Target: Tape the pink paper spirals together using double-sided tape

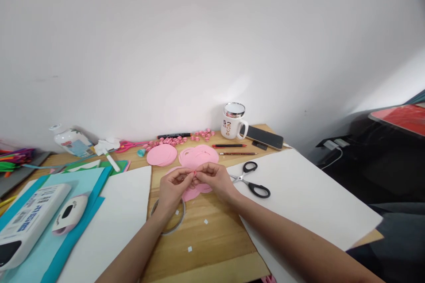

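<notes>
My left hand (pixel 173 188) and my right hand (pixel 217 180) meet over the middle of the table. Their fingertips pinch a small pink paper roll (pixel 195 173) between them; its far side is hidden by the fingers. Under and behind the hands lie pink paper pieces (pixel 207 158) with curved cuts, beside a stack of pink paper circles (pixel 161 155). Part of a tape roll (pixel 183 214) shows beneath my left wrist. Black-handled scissors (pixel 259 190) rest on white paper (pixel 299 199) to the right of my right hand. Several small rolled pink paper flowers (pixel 166 142) lie along the wall.
A white mug (pixel 230 127), a phone (pixel 264 137) and two pencils (pixel 229 145) lie at the back right. On the left are teal paper sheets (pixel 89 199), a white boxy device (pixel 31 221), a glue-tape dispenser (pixel 70 214) and a white jar (pixel 71 140).
</notes>
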Available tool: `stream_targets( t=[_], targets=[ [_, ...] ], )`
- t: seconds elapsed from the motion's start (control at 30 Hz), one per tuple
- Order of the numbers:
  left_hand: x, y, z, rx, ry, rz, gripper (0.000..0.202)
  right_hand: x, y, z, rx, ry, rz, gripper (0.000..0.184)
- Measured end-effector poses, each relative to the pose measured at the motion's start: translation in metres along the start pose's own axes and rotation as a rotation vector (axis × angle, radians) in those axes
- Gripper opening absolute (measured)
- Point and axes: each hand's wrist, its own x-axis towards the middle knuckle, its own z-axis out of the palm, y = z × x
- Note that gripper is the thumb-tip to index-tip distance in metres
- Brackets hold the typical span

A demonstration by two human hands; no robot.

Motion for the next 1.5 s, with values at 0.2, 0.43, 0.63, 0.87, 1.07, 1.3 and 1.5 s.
stream_targets(
  t=[0.2,0.43,0.63,0.87,1.07,1.3,1.5],
  targets=[
    [-0.001,0.002,0.001,0.007,0.025,0.014,0.016,0.001,-0.001,-0.001,-0.036,-0.036,-0.028,0.024],
    [-0.003,0.006,0.003,0.032,0.009,0.020,0.015,0.001,-0.001,-0.002,-0.044,-0.021,-0.039,0.019],
    [-0.003,0.002,0.002,0.196,0.022,0.133,0.013,0.001,0.003,-0.003,-0.115,0.036,-0.051,0.016],
    [-0.006,-0.004,0.004,0.240,0.011,0.212,0.012,-0.003,0.003,0.000,-0.189,0.109,-0.119,0.013],
    [-0.005,-0.004,0.007,0.182,-0.025,0.175,0.015,-0.002,0.004,0.001,-0.170,0.171,-0.089,0.012],
    [-0.005,-0.004,0.008,0.149,-0.034,0.137,0.014,-0.004,0.004,0.003,-0.156,0.165,-0.096,0.014],
    [-0.004,-0.004,0.008,-0.001,-0.021,-0.023,0.015,-0.011,0.003,0.008,-0.387,0.165,-0.296,0.004]
  ],
)
